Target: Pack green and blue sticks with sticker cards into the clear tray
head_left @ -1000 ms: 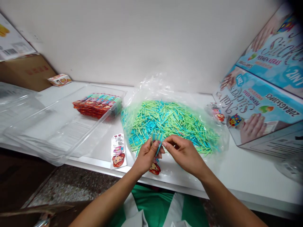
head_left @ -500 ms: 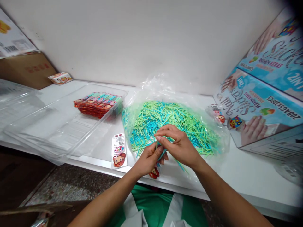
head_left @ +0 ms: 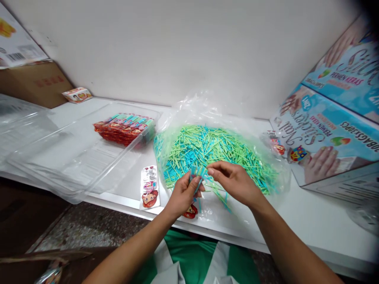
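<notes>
My left hand (head_left: 182, 197) is closed around a small bundle of thin blue and green sticks (head_left: 197, 173), whose upper ends fan out above the thumb. Just right of the bundle, my right hand (head_left: 235, 181) has its thumb and forefinger pinched together; whatever is between them is too small to make out. Behind both hands, a large heap of green and blue sticks (head_left: 213, 146) lies in an open clear plastic bag (head_left: 204, 102). A few loose sticks (head_left: 222, 199) lie below my right hand. Partly hidden by my left hand is a printed sachet (head_left: 191, 212) with a red-haired cartoon figure.
Flat on the table, left of my hands, lies another printed sachet (head_left: 150, 187). A clear plastic tray (head_left: 74, 157) holds stacked filled sachets (head_left: 124, 128). Blue printed cartons (head_left: 328, 130) stand at right; a brown carton (head_left: 35, 85) and small box (head_left: 77, 95) stand at left.
My right hand has moved right, away from my left hand. The bundle in my left hand now shows upright and spread at its top. The view has shifted slightly.
</notes>
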Tool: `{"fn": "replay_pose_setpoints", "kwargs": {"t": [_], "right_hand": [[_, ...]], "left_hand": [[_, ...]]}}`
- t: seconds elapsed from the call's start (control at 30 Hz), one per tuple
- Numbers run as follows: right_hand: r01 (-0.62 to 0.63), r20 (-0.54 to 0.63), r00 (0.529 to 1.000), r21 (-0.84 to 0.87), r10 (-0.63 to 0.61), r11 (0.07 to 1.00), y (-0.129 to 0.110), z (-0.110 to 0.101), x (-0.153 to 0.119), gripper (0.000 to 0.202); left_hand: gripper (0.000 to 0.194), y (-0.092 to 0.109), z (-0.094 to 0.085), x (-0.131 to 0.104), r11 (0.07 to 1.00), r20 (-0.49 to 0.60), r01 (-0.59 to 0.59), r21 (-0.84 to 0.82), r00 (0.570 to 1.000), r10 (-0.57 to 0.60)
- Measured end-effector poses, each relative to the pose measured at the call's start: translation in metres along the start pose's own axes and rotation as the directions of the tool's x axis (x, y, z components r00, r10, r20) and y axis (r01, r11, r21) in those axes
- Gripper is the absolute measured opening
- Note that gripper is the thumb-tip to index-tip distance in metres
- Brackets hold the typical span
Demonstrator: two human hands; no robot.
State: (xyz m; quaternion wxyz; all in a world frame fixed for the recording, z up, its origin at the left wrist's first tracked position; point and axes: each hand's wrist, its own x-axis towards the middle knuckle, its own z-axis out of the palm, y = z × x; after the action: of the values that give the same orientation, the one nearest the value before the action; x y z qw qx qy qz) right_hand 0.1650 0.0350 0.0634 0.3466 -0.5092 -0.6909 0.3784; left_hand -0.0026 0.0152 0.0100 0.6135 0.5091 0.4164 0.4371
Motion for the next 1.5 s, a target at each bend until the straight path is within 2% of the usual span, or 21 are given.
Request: {"fn": "replay_pose_setpoints", "kwargs": {"t": [0.2, 0.33, 0.57, 0.8, 1.1, 1.23, 1.4, 1.5], "right_hand": [[-0.040, 0.059, 0.998, 0.052, 0.037, 0.998, 0.002, 0.009, -0.006, 0.019], [-0.062, 0.038, 0.997, 0.041, 0.061, 0.997, 0.003, 0.011, -0.005, 0.016], [-0.061, -0.019, 0.998, -0.029, 0.061, 0.998, 0.001, 0.013, -0.007, 0.006], [-0.036, -0.033, 0.999, 0.034, 0.037, 0.999, 0.003, 0.013, -0.008, 0.015], [-0.031, -0.028, 0.999, -0.030, 0.030, 0.999, 0.003, 0.011, -0.009, 0.007], [-0.020, -0.002, 1.000, -0.003, 0.020, 1.000, -0.001, 0.013, -0.010, 0.011], [-0.071, 0.073, 0.995, 0.082, 0.065, 0.994, -0.002, 0.015, -0.012, 0.007], [-0.087, 0.091, 0.993, 0.078, 0.079, 0.993, -0.002, 0.015, -0.014, 0.007]], "left_hand": [[0.029, -0.002, 0.000, 0.000, 1.000, -0.034, -0.023, 0.015, 0.999, 0.024], [0.029, -0.005, 0.001, -0.001, 0.999, -0.034, -0.018, 0.029, 0.999, 0.019], [0.032, -0.006, 0.005, -0.002, 0.996, 0.018, 0.058, -0.073, 0.998, -0.057], [0.034, -0.002, 0.007, -0.001, 0.996, -0.004, 0.052, -0.069, 0.999, -0.052], [0.032, 0.001, 0.009, -0.002, 0.991, 0.064, 0.072, -0.115, 0.996, -0.065], [0.030, 0.001, 0.008, -0.001, 0.989, 0.102, 0.071, -0.131, 0.993, -0.057], [0.032, -0.001, 0.008, -0.003, 0.982, 0.160, 0.081, -0.171, 0.986, -0.053], [0.032, -0.003, 0.009, -0.004, 0.973, 0.182, 0.108, -0.204, 0.981, -0.071]]}}
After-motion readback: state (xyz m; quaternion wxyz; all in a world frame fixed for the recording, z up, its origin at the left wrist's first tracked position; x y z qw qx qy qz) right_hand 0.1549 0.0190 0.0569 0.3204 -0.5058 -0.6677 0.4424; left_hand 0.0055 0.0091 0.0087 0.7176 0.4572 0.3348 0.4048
